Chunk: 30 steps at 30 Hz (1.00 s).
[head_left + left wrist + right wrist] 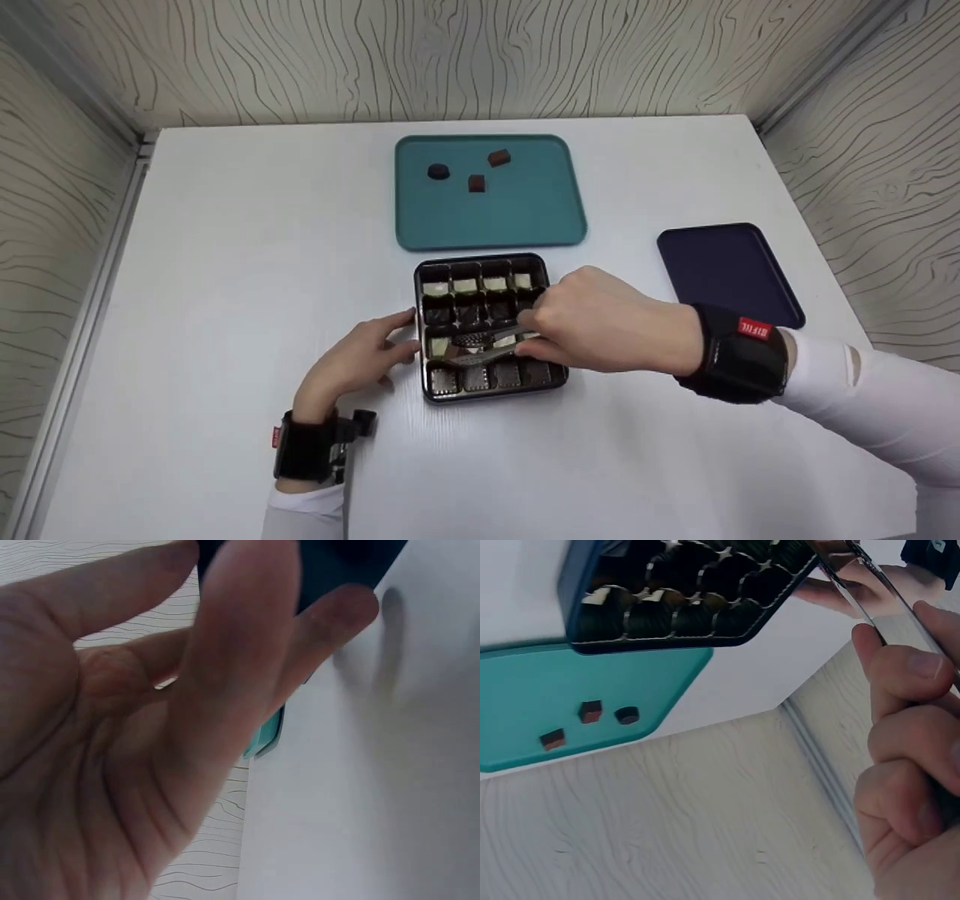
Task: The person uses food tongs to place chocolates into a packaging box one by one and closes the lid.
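Observation:
My right hand (581,322) grips a pair of metal tongs (486,355), its fingers curled round them in the right wrist view. The tongs reach left into a black compartment box (495,393), over its third row from the back. Between their tips, near the left end of that row, shows a brown chocolate (453,351); whether it is pinched I cannot tell. Pale bottoms show in the first and third rows. My left hand (356,356) rests fingertips at the box's left side, fingers extended; the left wrist view shows its palm (97,757) and loosely spread fingers.
Behind the box lies a teal tray (487,225) carrying a round dark chocolate (439,172) and two square-edged brown ones (477,184). A dark blue tray (727,262) sits at the right, beyond the right forearm. Patterned panels (450,60) stand behind the white table (247,225).

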{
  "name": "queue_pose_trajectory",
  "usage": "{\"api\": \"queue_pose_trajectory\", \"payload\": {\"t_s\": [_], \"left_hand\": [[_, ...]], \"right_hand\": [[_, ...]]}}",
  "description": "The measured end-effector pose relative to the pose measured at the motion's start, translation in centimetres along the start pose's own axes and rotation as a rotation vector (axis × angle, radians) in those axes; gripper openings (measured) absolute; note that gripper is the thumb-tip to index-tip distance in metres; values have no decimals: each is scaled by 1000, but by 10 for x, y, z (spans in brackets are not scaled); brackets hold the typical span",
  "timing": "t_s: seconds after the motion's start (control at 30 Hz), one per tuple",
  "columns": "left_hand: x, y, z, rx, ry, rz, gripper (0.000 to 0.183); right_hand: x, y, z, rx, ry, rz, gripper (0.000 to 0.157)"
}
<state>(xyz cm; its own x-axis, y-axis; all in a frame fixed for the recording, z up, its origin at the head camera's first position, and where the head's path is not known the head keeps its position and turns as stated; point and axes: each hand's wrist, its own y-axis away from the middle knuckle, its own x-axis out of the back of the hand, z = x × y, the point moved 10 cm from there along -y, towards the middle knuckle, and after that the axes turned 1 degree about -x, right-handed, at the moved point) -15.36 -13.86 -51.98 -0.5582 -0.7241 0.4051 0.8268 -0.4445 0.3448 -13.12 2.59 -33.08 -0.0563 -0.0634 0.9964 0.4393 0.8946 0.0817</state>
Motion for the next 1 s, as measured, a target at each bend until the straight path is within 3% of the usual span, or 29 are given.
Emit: {"api": "queue_pose_trajectory", "payload": {"t_s": [0.2,0.47,0.73,1.0], "left_hand": [[1,-6,1,12,30,55,63],[-1,-9,1,16,44,58,63],[0,-8,0,30,54,58,61],[1,-4,0,25,39,69,60]], "right_hand": [[-7,-20,-10,8,52,-108,51],[-8,-40,-21,41,111,-186,60],[-14,-59,-36,70,187,-293,38],[-18,-77,-55,121,264,-285,24]]}}
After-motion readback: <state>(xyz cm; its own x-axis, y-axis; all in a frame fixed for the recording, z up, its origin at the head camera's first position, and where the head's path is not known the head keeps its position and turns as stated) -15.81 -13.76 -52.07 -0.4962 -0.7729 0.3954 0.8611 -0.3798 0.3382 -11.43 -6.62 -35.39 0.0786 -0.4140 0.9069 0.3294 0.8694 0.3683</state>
